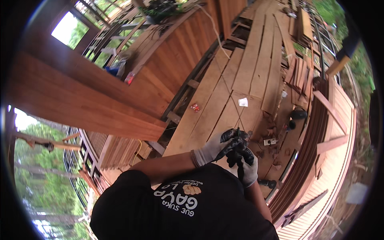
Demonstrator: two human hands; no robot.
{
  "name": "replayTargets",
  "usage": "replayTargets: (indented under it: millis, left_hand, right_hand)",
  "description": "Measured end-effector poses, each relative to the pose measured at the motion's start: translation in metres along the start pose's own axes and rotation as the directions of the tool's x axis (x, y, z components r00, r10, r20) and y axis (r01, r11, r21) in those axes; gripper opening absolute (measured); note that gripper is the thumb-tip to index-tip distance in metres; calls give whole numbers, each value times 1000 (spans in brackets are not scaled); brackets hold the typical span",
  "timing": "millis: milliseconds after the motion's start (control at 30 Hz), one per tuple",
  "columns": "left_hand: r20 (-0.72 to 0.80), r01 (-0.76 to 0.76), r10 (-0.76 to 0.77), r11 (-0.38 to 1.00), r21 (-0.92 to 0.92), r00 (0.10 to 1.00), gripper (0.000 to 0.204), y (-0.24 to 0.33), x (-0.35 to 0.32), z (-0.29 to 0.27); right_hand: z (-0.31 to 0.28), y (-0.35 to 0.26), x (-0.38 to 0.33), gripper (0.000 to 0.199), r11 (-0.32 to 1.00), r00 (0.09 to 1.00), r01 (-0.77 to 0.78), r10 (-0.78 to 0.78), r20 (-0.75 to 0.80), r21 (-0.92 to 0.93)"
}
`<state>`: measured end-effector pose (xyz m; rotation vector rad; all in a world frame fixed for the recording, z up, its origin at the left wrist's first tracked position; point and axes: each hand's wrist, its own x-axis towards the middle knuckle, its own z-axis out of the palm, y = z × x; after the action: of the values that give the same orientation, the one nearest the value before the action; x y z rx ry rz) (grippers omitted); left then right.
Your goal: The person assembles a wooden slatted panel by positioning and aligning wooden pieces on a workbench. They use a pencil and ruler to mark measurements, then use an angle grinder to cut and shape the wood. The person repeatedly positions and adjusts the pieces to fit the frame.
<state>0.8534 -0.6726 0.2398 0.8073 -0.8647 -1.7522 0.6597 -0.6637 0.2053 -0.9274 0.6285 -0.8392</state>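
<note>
Both my hands wear grey gloves with black coated palms and meet in front of my chest. My left hand [218, 147] comes in from the left and closes around the top of a slim dark tool [240, 170]. My right hand [249, 168] grips the same tool lower down, fingers wrapped around it. The tool stands roughly upright between the two hands; I cannot tell what kind it is. Below the hands lie bare wooden floor planks [208, 108].
A small red object [195, 107] and a white packet [243, 102] lie on the planks. Wood scraps, a small white box [270, 141] and black round objects [298, 115] sit to the right. A wooden wall [80, 100] rises on the left, a curved railing [316, 140] on the right.
</note>
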Motion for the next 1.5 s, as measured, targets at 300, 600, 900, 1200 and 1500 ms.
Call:
replayTargets:
  millis: [300, 600, 900, 1200, 1500]
  left_hand:
    - [-565, -286, 219, 958, -32, 796, 36, 44, -116, -79]
    - [-435, -152, 109, 986, -66, 894, 48, 96, -14, -130]
    - [-381, -95, 64, 994, -62, 922, 37, 174, 207, -170]
    - [-327, -111, 59, 984, -140, 943, 40, 227, 385, -214]
    - [-384, -97, 28, 982, -163, 923, 34, 280, 615, -327]
  right_hand:
    - [93, 8, 88, 32, 721, 835, 46, 352, 423, -691]
    - [8, 12, 178, 33, 586, 904, -267, 428, 12, -765]
    - [-82, -66, 299, 37, 350, 925, -322, 312, -214, -880]
    - [-149, -149, 466, 41, 273, 945, -293, 226, -235, -916]
    - [-227, -181, 723, 36, 492, 966, -248, 189, -176, -834]
